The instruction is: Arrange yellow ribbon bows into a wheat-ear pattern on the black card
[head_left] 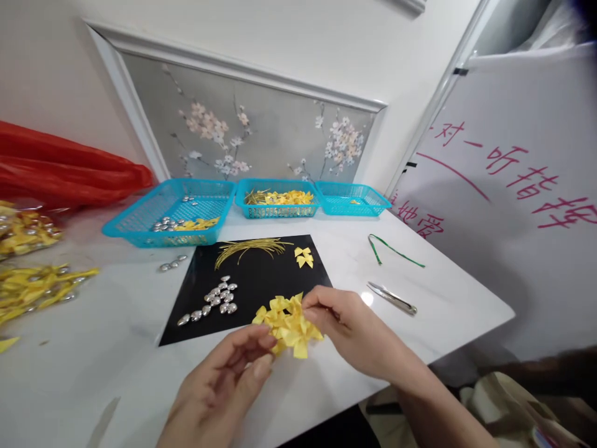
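The person's left hand point(228, 379) and right hand point(357, 330) pinch a bunch of yellow bows point(289, 326) between nearly closed fingers — just over the white table point(448, 298), by the near edge of a black mat point(256, 280). Three blue baskets point(175, 211) sit at the back, below a flower picture point(261, 118). Red writing point(536, 180) marks a white board point(504, 118) on the right.

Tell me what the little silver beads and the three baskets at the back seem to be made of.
Silver beads: probably metal-coated plastic, or solid metal; their mirror-like highlights show a polished finish but can't settle which.

Baskets: most likely moulded plastic, smooth and lightly glossy, judging by the uniform blue and regular perforations.
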`<action>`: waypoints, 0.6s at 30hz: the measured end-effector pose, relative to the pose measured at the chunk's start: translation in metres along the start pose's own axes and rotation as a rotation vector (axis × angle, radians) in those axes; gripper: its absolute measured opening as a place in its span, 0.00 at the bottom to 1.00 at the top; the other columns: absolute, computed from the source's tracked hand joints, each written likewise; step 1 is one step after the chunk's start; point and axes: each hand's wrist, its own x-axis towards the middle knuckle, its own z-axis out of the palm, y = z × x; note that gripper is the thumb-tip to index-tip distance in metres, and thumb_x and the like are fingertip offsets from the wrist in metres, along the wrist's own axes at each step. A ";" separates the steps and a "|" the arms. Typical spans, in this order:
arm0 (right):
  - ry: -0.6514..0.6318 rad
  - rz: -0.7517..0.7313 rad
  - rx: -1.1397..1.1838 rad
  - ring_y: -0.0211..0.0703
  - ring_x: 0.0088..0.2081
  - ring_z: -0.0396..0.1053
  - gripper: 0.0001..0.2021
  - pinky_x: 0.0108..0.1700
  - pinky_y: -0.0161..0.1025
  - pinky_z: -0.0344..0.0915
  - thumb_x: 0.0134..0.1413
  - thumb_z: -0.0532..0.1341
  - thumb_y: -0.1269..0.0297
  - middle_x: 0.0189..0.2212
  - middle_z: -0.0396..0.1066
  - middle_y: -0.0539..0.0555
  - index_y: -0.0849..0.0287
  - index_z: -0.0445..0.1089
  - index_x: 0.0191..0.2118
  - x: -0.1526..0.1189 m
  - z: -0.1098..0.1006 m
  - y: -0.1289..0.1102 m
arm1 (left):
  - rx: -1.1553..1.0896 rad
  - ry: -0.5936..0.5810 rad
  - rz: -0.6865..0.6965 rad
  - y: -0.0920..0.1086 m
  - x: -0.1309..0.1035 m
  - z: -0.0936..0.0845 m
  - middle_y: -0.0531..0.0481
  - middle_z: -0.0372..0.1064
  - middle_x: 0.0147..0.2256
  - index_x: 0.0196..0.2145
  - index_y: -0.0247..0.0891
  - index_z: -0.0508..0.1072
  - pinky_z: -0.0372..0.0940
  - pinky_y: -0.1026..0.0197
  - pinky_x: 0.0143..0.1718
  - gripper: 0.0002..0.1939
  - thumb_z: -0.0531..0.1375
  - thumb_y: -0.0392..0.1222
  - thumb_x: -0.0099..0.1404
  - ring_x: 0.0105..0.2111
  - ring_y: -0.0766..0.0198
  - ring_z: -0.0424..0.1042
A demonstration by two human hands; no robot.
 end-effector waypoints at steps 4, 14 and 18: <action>-0.070 -0.090 0.002 0.34 0.31 0.64 0.10 0.34 0.31 0.57 0.65 0.58 0.75 0.30 0.70 0.45 0.57 0.70 0.33 0.004 0.005 -0.018 | -0.062 -0.094 -0.063 0.016 -0.001 0.014 0.54 0.81 0.36 0.38 0.49 0.81 0.72 0.70 0.38 0.18 0.73 0.50 0.48 0.37 0.61 0.78; 0.013 0.205 0.588 0.34 0.22 0.54 0.12 0.24 0.32 0.51 0.66 0.58 0.58 0.20 0.58 0.44 0.59 0.65 0.32 -0.017 0.041 0.003 | -0.125 0.022 -0.006 0.010 -0.008 0.024 0.60 0.78 0.32 0.43 0.54 0.78 0.69 0.73 0.37 0.21 0.74 0.48 0.50 0.33 0.67 0.76; 0.039 0.125 0.396 0.33 0.24 0.54 0.11 0.25 0.32 0.50 0.65 0.57 0.64 0.22 0.58 0.45 0.59 0.64 0.30 -0.016 0.036 -0.001 | -0.032 0.029 0.024 0.013 -0.009 0.020 0.56 0.79 0.37 0.40 0.51 0.79 0.70 0.70 0.40 0.18 0.71 0.55 0.51 0.38 0.62 0.75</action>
